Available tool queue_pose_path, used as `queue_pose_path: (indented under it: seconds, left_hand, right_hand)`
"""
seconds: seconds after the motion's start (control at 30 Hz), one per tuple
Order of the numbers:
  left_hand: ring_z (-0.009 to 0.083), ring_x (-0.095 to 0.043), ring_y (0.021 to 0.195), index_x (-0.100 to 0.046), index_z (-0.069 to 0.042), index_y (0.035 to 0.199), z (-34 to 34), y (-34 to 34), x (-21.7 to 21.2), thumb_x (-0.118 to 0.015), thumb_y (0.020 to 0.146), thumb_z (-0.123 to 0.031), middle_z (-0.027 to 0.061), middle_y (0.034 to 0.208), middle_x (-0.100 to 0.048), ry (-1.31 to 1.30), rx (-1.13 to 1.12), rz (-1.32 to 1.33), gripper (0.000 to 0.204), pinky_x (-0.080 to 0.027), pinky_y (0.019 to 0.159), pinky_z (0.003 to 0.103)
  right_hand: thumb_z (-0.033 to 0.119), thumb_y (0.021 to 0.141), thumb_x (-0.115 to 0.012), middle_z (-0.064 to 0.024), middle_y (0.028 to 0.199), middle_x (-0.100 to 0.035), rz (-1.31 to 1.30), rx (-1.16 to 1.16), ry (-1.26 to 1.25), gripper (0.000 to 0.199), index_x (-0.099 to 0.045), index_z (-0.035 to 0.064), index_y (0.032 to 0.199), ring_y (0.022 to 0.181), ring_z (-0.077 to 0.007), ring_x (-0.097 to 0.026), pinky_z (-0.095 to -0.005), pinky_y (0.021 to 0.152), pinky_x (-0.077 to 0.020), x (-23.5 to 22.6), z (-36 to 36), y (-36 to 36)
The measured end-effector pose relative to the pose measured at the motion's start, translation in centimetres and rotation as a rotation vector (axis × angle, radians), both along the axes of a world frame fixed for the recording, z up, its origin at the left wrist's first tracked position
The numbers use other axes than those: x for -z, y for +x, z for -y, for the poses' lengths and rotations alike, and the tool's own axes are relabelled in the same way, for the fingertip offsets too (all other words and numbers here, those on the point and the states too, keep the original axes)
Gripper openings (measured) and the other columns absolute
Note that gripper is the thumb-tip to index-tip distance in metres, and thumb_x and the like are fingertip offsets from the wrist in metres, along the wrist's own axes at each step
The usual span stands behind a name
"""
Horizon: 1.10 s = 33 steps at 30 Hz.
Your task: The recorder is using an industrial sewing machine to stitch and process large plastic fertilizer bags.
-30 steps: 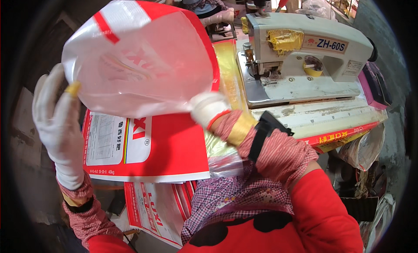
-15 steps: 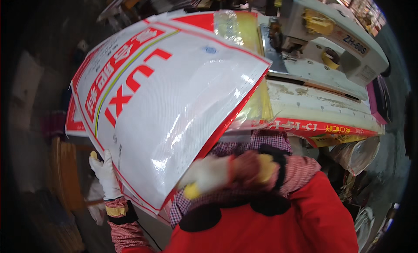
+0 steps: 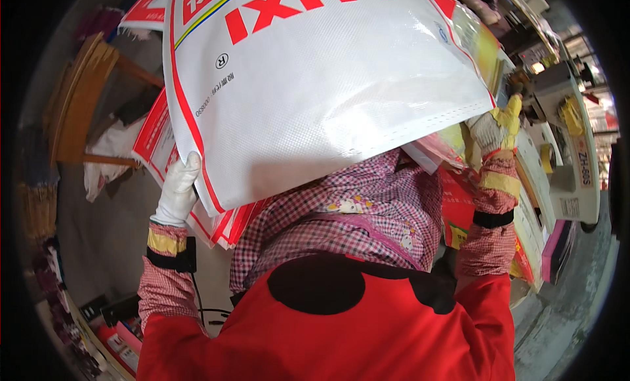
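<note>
A large white woven sack (image 3: 315, 99) with red print and red side stripes stretches across the top of the view, above my lap. My left hand (image 3: 177, 190), in a white glove, pinches the sack's left edge near its lower corner, thumb on top. At its opposite lower corner my right hand (image 3: 495, 126), gloved in white with yellow fingers, grips the edge; part of the fingers is hidden. More red-and-white sacks (image 3: 154, 135) lie beneath, their edges showing at the left.
A pale sewing machine (image 3: 571, 151) with a yellow tape roll (image 3: 547, 158) stands to the right. At the left is a wooden chair or stool (image 3: 82, 112) with a white plastic bag (image 3: 111, 154) beside it. A checked apron (image 3: 328, 230) covers my lap.
My right hand has moved from the sack's near corner out to the right and now grips the corner there. The sack's near edge now runs crosswise before me. The view has also turned.
</note>
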<state>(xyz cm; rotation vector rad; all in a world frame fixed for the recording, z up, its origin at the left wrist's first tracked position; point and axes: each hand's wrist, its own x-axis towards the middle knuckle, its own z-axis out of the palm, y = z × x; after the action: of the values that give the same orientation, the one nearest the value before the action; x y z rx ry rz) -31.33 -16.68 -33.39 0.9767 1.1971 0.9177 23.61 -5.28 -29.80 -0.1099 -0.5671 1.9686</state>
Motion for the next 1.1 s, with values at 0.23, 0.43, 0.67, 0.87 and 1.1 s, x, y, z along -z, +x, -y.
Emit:
queue_pose_path:
  seconds: [0.23,0.43,0.67,0.87,1.1]
  left_hand:
    - [0.0246,-0.053,0.119,-0.044,0.004,0.134,9.2,-10.7,10.2,-0.048,0.098,-0.045,0.0138,0.131,-0.053,-0.091,-0.34,-0.059,0.062,-0.042,0.102,0.037]
    - [0.0258,-0.054,0.115,-0.045,0.001,0.133,20.1,-14.5,21.8,-0.054,0.096,-0.039,0.0124,0.127,-0.055,-0.239,-0.821,-0.023,0.056,-0.044,0.1,0.041]
    - [0.034,-0.066,0.084,-0.064,0.007,0.102,26.3,-13.2,26.3,-0.047,0.097,-0.034,0.0234,0.092,-0.068,-0.606,-0.789,-1.092,0.044,-0.05,0.074,0.044]
    - [0.042,-0.063,0.086,-0.065,0.007,0.091,25.2,-11.6,25.4,-0.045,0.097,-0.038,0.0274,0.089,-0.066,-0.678,-0.62,-1.154,0.05,-0.047,0.074,0.048]
    - [0.0421,-0.063,0.082,-0.064,0.009,0.093,17.6,-10.5,23.6,-0.051,0.095,-0.036,0.0284,0.087,-0.065,-0.702,-0.544,-1.086,0.047,-0.047,0.072,0.046]
  right_hand:
    - [0.032,0.091,-0.058,-0.0167,0.13,-0.05,0.119,-0.195,-0.165,0.057,-0.043,-0.0023,0.134,0.12,-0.0285,-0.048,-0.035,0.106,-0.0319,4.9,-3.5,-14.5]
    - [0.029,0.1,-0.047,-0.0153,0.11,-0.063,1.198,0.166,0.463,0.041,-0.049,-0.0034,0.126,0.098,-0.021,-0.062,-0.0386,0.088,-0.0511,7.1,0.0,-27.6]
    - [0.041,0.097,-0.049,-0.0163,0.098,-0.063,0.951,-0.298,-0.283,0.045,-0.057,0.0013,0.117,0.083,-0.0298,-0.061,-0.0463,0.072,-0.0475,14.5,-2.5,-32.6]
    - [0.044,0.091,-0.056,-0.0088,0.064,-0.057,1.028,-0.089,-0.628,0.041,-0.063,0.0048,0.099,0.049,-0.0222,-0.049,-0.0403,0.045,-0.0371,23.0,-5.9,-36.0]
    - [0.034,0.088,-0.062,-0.0128,0.086,-0.064,1.436,0.225,-0.285,0.037,-0.061,0.0016,0.107,0.07,-0.0243,-0.059,-0.038,0.062,-0.0468,23.7,-9.6,-34.3]
